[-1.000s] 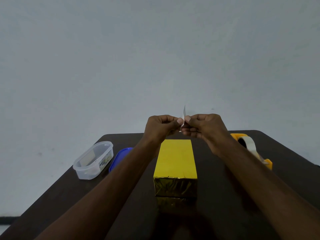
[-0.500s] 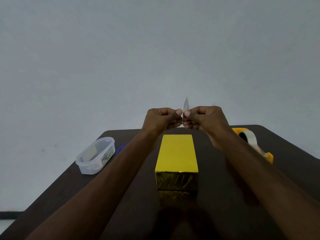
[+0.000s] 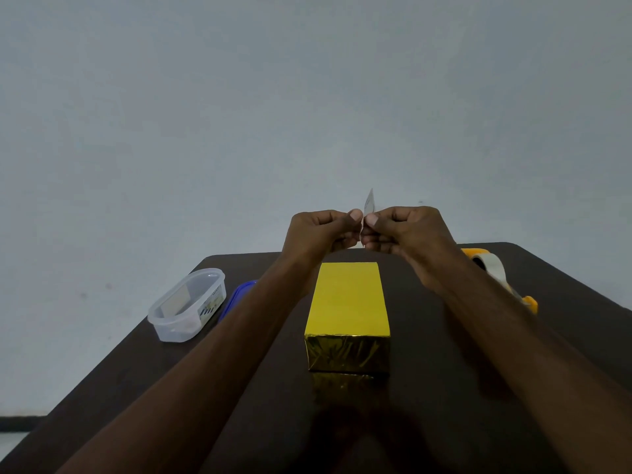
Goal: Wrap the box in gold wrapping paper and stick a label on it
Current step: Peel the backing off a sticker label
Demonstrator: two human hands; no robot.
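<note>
The box [image 3: 348,302], covered in gold wrapping paper, lies lengthwise in the middle of the dark table [image 3: 444,388], its crinkled end facing me. Above its far end my left hand [image 3: 319,234] and my right hand [image 3: 405,230] meet thumb to thumb. Both pinch a small white label [image 3: 369,202], which stands on edge and sticks up between the fingertips. Whether its backing is still on cannot be told.
A clear plastic tub [image 3: 186,304] with a slip of paper inside stands at the left, and its blue lid [image 3: 239,294] lies beside it, partly behind my left forearm. A yellow tape dispenser [image 3: 497,271] sits at the right. A plain grey wall fills the background.
Both hands have risen slightly with the label, which has turned and sticks up a little higher. The box and other items appear lower in view through head motion only.
</note>
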